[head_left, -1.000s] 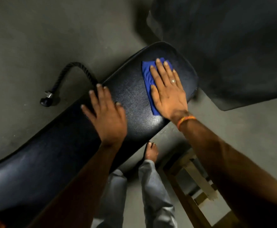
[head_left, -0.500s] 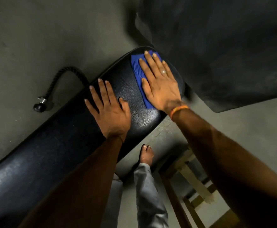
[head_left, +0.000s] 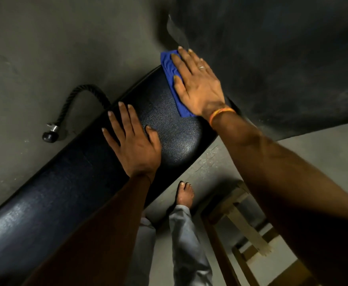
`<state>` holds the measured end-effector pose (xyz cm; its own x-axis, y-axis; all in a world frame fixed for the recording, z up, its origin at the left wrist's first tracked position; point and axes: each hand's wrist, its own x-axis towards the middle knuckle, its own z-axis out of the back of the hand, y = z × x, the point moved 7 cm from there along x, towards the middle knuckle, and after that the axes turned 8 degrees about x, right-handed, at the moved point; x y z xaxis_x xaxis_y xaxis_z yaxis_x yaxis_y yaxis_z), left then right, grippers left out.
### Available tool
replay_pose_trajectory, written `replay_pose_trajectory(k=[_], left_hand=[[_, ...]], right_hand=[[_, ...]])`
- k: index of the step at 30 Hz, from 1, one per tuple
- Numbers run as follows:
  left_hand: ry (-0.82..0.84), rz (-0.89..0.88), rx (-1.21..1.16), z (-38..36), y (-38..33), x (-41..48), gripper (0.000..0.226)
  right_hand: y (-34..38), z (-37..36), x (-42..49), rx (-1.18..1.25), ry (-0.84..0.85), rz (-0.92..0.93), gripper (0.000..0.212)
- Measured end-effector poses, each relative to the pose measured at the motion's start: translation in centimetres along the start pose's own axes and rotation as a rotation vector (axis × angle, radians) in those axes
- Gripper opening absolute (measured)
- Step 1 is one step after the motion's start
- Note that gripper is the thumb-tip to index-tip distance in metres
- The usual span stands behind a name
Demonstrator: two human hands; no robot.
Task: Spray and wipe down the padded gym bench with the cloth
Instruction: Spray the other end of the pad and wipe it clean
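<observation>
Fingers of the right hand are being pressed flat on the cloth at the surface's far end, the left hand lying nearer.

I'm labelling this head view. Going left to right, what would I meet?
Rope handle on the floor → left hand flat on the bench → blue cloth → right hand pressing on the cloth.
</observation>
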<state>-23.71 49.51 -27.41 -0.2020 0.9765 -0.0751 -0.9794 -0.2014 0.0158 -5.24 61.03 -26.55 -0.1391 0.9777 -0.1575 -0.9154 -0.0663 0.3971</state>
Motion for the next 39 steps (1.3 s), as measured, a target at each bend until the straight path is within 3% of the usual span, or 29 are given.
replay_pose_trajectory(k=[9,14,19,21,24,28,30,34,39], left_hand=[[0.010,-0.005,-0.009,0.1,0.2,0.0,0.069],[0.016,-0.015,-0.037,-0.2,0.4,0.0,0.067],[0.001,-0.029,-0.058,-0.3,0.5,-0.1,0.064],[-0.006,-0.031,-0.074,-0.4,0.6,-0.1,0.063],[-0.017,-0.043,-0.105,-0.4,0.7,-0.2,0.060],[-0.043,-0.064,-0.143,-0.3,0.7,-0.4,0.057],[-0.050,-0.071,-0.161,-0.4,0.8,-0.4,0.056],[-0.075,-0.076,-0.214,-0.1,1.2,-0.3,0.053],[-0.084,-0.035,-0.394,0.2,1.9,-0.1,0.051]], right_hand=[[-1.5,-0.5,-9.8,0.095,-0.114,-0.252,0.062],[4.0,-2.9,-10.1,0.094,-0.007,-0.116,0.066],[5.7,-2.7,-8.4,0.539,0.091,0.012,0.060],[3.8,-1.9,-8.5,0.658,0.036,-0.056,0.061],[1.6,-0.8,-9.9,0.431,-0.127,-0.152,0.057],[2.8,-1.3,-11.6,0.292,-0.168,-0.206,0.051],[2.9,-1.4,-11.2,0.415,-0.195,-0.286,0.053],[1.0,-1.6,-9.9,0.858,-0.170,-0.638,0.045],[1.8,-0.1,-9.3,0.883,-0.120,-0.611,0.028]])
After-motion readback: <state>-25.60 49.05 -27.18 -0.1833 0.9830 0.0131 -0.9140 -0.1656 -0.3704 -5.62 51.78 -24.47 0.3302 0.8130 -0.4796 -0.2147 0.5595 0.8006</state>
